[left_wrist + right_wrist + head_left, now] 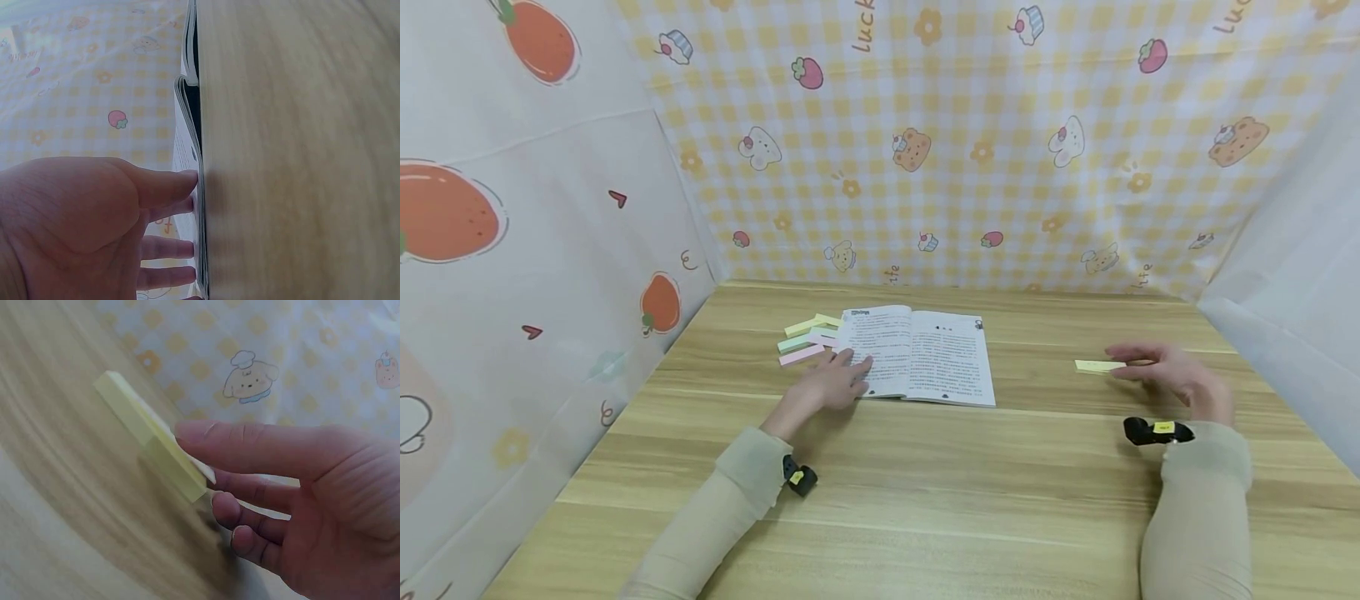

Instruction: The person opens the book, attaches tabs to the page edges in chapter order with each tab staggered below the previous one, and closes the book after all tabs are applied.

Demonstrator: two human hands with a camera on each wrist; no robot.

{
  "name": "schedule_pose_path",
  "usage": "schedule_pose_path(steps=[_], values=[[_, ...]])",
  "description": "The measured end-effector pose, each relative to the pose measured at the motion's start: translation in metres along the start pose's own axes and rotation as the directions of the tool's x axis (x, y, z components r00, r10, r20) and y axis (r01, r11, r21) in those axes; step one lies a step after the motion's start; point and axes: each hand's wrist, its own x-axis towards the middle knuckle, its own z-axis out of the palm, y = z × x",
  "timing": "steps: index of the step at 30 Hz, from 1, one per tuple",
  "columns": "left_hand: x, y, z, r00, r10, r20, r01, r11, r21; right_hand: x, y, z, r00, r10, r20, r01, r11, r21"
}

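Note:
An open book point(951, 358) with printed pages lies on the wooden table. My left hand point(831, 385) rests on the lower part of its left page. In the left wrist view, thumb and fingers point(167, 246) are extended against the page, close to the book's lower edge. Over on the right, my right hand point(1176, 375) pinches one end of a narrow yellow sticky note pad point(1090, 366). The right wrist view shows the thumb on the near face of this pad point(150, 437), with its top sheet slightly parted; the fingertips behind are partly hidden.
Left of the book, several sticky note strips lie fanned out: yellow point(803, 326), green point(792, 343) and pink point(802, 356). Some reach the page's edge. A yellow checked cloth point(955, 192) hangs along the table's back, and a white printed cloth point(572, 275) hangs on the left.

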Motion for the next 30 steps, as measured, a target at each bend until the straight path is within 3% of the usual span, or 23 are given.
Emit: schedule_pose_path(steps=[13,20,30], values=[[0.0015,-0.0011,0.0006,1.000,-0.003,-0.004,0.003,1.000,0.005,0.0038,0.0046,0.0042,0.997,0.075,-0.032,-0.076,0.997,-0.031],[0.0012,-0.0015,0.0011,1.000,0.002,-0.003,-0.002,1.000,0.011,0.0080,0.0052,0.0037,0.996,0.072,-0.055,-0.078,0.988,-0.135],[0.0014,-0.0012,0.0014,1.000,0.009,0.002,-0.009,1.000,0.000,0.0074,0.0062,0.0047,0.995,0.076,-0.063,-0.085,0.983,-0.163]])
